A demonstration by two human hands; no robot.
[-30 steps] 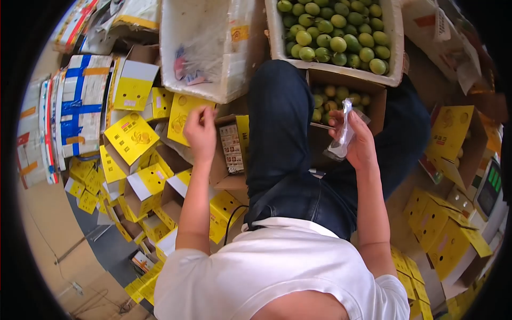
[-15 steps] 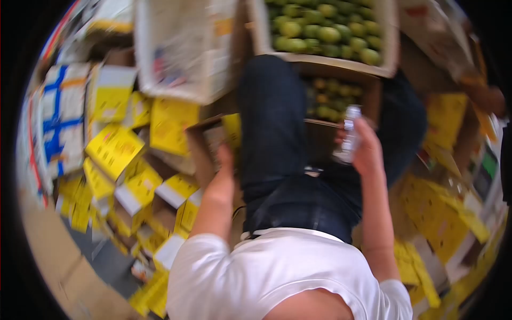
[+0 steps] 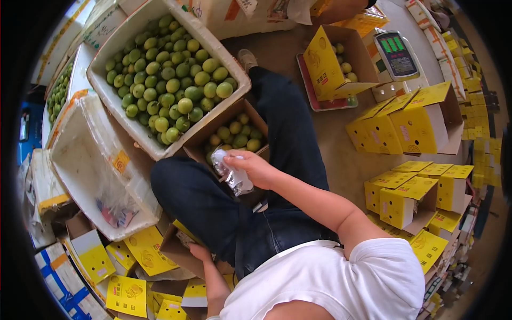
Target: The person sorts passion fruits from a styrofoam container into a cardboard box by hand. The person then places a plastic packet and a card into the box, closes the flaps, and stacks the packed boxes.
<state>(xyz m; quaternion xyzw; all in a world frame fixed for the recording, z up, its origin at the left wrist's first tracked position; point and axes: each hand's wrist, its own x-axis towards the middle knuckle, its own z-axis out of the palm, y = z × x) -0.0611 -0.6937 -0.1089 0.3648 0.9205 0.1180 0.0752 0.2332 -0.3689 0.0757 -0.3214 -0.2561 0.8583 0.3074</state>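
Right now, your right hand (image 3: 255,169) has its fingers closed on a crumpled, clear plastic packet (image 3: 236,180), which hangs over the near edge of the fruit carton (image 3: 213,127) between your legs. Your left hand (image 3: 200,252) is at the open cardboard box (image 3: 180,249) beside your left thigh; its fingers are largely lost inside, so how far they are spread, and whether they hold anything, you cannot tell from this view. Your packet looks thin and slick, so a loose pinch could let it slide onto the fruit or down beside the carton. Over on the left, a box flap might catch your wrist, and a hasty pull could tip that box, since it appears to lean among others. A knee swung inward might jog the carton or the foam box (image 3: 243,87) of green fruit just beyond it. As for writing, your yellow cartons (image 3: 130,295) bear a fruit drawing and dark characters, too small for you to read. Ahead to your right, the scale display (image 3: 393,44) shows green digits you cannot make out surely, and the orange label (image 3: 121,161) on the other foam box is illegible.
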